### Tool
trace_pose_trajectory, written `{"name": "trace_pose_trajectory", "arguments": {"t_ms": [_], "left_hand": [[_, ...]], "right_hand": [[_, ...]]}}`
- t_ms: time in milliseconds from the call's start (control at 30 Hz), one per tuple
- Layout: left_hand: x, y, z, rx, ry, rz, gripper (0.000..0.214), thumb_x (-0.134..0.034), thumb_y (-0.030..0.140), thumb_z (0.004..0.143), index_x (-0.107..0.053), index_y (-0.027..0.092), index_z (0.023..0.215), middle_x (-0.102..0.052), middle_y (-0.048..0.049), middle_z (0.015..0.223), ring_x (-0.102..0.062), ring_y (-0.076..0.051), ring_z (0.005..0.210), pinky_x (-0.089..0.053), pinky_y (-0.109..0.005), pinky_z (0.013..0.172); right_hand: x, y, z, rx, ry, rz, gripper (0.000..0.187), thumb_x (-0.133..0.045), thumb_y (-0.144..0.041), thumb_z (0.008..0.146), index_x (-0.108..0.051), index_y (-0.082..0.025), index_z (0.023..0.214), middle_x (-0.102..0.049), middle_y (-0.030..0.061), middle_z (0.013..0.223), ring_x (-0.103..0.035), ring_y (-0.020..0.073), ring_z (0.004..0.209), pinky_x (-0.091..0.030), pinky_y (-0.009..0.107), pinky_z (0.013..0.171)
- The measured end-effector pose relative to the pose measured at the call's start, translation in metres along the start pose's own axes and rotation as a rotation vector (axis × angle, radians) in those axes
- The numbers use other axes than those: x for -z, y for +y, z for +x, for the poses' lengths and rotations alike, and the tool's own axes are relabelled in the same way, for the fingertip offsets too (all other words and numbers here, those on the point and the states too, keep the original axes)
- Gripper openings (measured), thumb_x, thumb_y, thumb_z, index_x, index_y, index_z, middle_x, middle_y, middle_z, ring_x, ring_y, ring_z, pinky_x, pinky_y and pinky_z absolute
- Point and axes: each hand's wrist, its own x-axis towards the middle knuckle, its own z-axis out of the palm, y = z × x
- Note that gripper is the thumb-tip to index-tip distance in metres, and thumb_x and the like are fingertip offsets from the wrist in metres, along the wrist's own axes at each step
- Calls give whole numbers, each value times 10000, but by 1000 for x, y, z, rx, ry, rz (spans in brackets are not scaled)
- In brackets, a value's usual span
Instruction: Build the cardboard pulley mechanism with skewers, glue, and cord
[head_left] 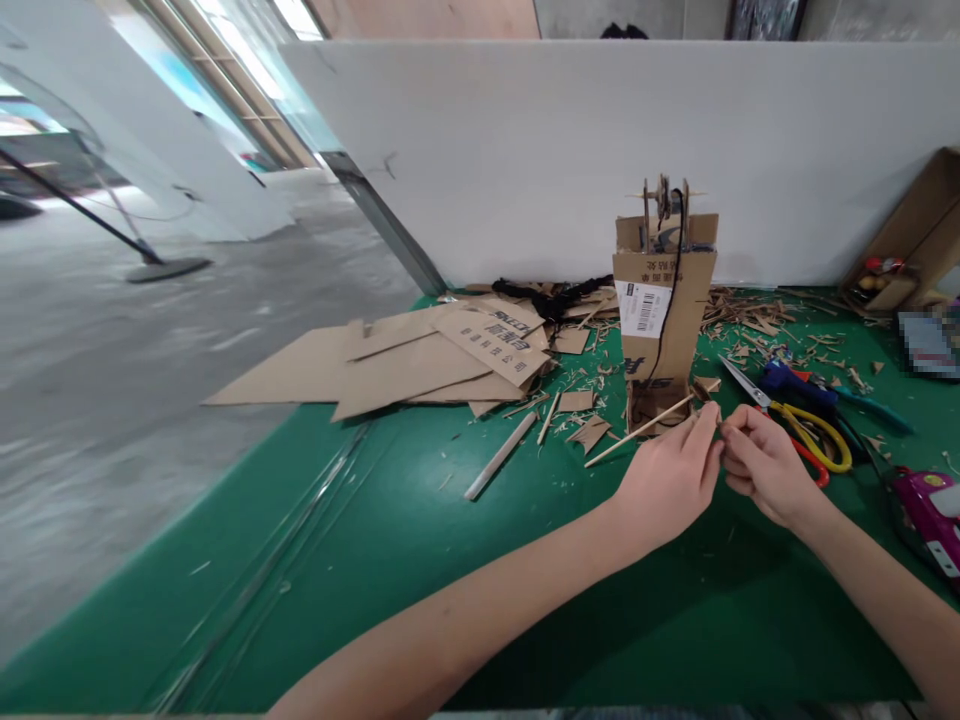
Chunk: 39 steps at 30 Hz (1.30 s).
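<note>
My left hand (667,485) is closed in a pinch, its fingertips meeting those of my right hand (769,465), also pinched. What lies between the fingers is too small and hidden to name. A thin wooden stick (637,432) slants up behind my left hand; I cannot tell whether that hand grips it. Just beyond the fingertips stands a tall cardboard tower (664,300) with a white label. On its top a small cardboard spool (663,197) sits on a stick axle, and a black cord (670,310) hangs down the front.
Right of my hands lie scissors (814,437) with yellow and red handles, a blue-handled tool (799,383) and a magenta device (926,515). Cardboard sheets (420,365), scraps and a grey-white strip (501,456) lie to the left. A white panel (525,160) borders the green table's back.
</note>
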Motion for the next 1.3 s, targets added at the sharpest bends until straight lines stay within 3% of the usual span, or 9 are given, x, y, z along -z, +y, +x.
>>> {"name": "trace_pose_trajectory", "arguments": {"t_ms": [167, 267, 433, 633, 800, 900, 1000, 1133, 1300], "left_hand": [[11, 2, 12, 273, 25, -627, 462, -463, 272, 986, -486, 168, 1436, -652, -149, 1363, -638, -246, 1248, -554, -413, 1026], [17, -3, 20, 601, 59, -1078, 442, -518, 252, 966, -502, 187, 1403, -696, -134, 1256, -724, -181, 1013, -599, -315, 836], [27, -10, 26, 754, -287, -1513, 200, -761, 292, 821, -653, 124, 818, -680, -34, 777, -661, -90, 637, -497, -185, 576], [29, -13, 25, 733, -363, -1529, 314, -789, 417, 800, -638, 149, 860, -699, -38, 781, -690, -121, 655, -545, -226, 600], [36, -11, 26, 545, -168, -1351, 282, -758, 409, 831, -640, 154, 847, -695, -9, 745, -696, -104, 670, -520, -206, 636], [53, -6, 28, 439, -60, -1339, 228, -718, 381, 870, -652, 166, 910, -687, 2, 721, -713, -122, 688, -542, -235, 674], [67, 0, 31, 437, 37, -1344, 177, -682, 335, 894, -646, 164, 925, -705, -4, 752, -725, -131, 696, -569, -260, 702], [69, 4, 33, 534, 177, -1434, 86, -629, 245, 917, -593, 177, 879, -731, 1, 830, -747, -130, 777, -576, -250, 731], [65, 2, 35, 603, 218, -1500, 65, -621, 175, 900, -559, 193, 893, -743, 16, 871, -755, -122, 805, -570, -233, 738]], "right_hand": [[5, -5, 4, 153, -16, -25, 443, -773, -540, 790, -462, -228, 746, -290, -119, 510, -208, 48, 436, -195, 179, 420], [8, -10, 5, 210, -2, -6, 380, -783, -506, 786, -519, -233, 774, -327, -98, 534, -251, 68, 469, -225, 202, 451], [23, -3, 10, 234, 5, -118, 340, -778, -535, 780, -631, -233, 830, -540, -27, 672, -421, 111, 579, -353, 250, 541], [31, 6, 16, 299, 2, -342, 287, -751, -505, 815, -688, -230, 869, -653, 24, 820, -571, 166, 751, -477, 302, 707], [46, -18, 22, 379, 183, -435, 324, -554, -501, 909, -611, -233, 1083, -675, 69, 974, -643, 202, 853, -522, 332, 741], [72, -36, 24, 336, 363, -1020, 335, -515, -308, 904, -550, -175, 1208, -681, 99, 935, -658, 235, 842, -500, 342, 743], [90, -40, 18, 36, 223, -1721, 399, -465, -240, 919, -525, -113, 1293, -694, 140, 938, -678, 277, 833, -481, 363, 742], [87, -29, 12, -41, 161, -1902, 384, -501, -178, 873, -591, -37, 1219, -635, 270, 1144, -639, 402, 1071, -469, 437, 871], [74, -19, 16, -88, 214, -1971, 629, -490, -146, 863, -392, 115, 1426, -622, 339, 1138, -665, 426, 1044, -476, 457, 901]]}}
